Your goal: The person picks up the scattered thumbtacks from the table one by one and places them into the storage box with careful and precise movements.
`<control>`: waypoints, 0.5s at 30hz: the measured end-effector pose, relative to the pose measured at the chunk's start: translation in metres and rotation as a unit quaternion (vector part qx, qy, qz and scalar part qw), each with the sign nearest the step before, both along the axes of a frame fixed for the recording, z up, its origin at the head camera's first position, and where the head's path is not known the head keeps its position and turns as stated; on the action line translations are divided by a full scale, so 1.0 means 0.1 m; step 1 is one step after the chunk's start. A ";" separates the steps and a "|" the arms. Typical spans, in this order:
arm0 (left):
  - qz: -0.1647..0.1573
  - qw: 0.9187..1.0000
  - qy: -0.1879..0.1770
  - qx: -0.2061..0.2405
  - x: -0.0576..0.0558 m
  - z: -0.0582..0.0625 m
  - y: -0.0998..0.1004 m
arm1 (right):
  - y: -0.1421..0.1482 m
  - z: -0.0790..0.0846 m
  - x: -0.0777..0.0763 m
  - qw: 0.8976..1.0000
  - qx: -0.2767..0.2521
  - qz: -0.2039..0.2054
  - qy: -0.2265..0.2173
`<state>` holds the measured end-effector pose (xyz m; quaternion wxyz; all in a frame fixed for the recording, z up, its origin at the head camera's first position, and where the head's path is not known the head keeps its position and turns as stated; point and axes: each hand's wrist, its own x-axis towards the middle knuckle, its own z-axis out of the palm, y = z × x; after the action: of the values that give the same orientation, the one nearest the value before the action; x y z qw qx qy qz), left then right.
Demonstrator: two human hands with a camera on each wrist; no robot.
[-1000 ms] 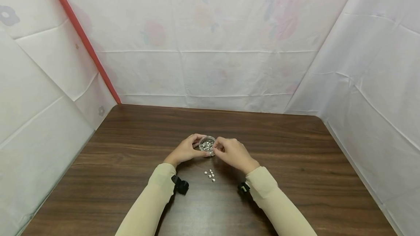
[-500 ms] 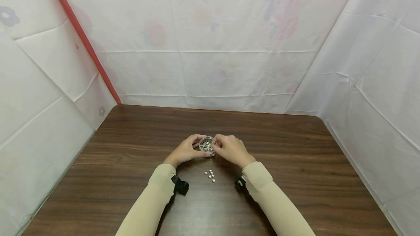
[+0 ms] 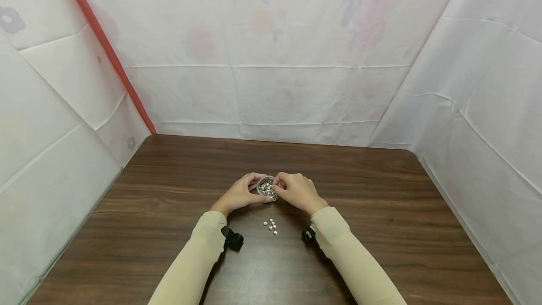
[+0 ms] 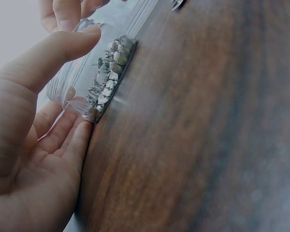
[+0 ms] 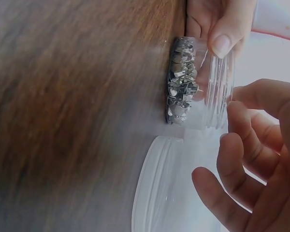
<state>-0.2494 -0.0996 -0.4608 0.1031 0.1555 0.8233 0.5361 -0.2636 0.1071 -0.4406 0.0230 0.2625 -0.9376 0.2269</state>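
A small clear jar (image 5: 217,92) stands upright on the table, with silver thumbtacks (image 5: 180,84) covering its bottom. My left hand (image 3: 239,195) holds it from the side, thumb near the front and fingers round the back. At the jar's mouth is my right hand (image 3: 298,192), its thumb and index finger close together over the opening. In the right wrist view the remaining fingers (image 5: 232,150) bend loosely beside the jar. The rim hides the right fingertips, so I cannot tell whether they pinch a thumbtack. Several loose thumbtacks (image 3: 271,228) lie in front of the jar.
A clear round lid (image 5: 150,188) rests on the table beside the jar, under my right hand. The brown wood-grain table (image 3: 169,192) meets white floral sheeting (image 3: 271,88) at the back and sides. A red strip (image 3: 107,51) runs up the left corner.
My right hand has moved a little left and away from me, from the jar's near right side to over its mouth. The left hand, jar and loose thumbtacks stay put.
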 end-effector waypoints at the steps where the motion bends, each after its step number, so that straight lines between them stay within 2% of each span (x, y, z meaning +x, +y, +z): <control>1: 0.004 1.000 0.001 0.000 -0.02 -0.04 0.00 | 0.00 0.00 0.01 1.000 0.001 0.001 0.000; 7: 0.022 1.000 0.003 -0.010 -0.14 -0.27 -0.03 | 0.02 0.03 0.08 1.000 0.007 0.016 0.000; 15: 0.016 1.000 0.010 0.009 -0.16 -0.31 -0.04 | 0.07 0.07 0.24 0.999 0.015 0.043 0.005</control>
<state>-0.2650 -0.1032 -0.4913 0.0846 0.1490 0.8219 0.5433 -0.2394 0.1145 -0.4340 0.0144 0.3041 -0.9286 0.2121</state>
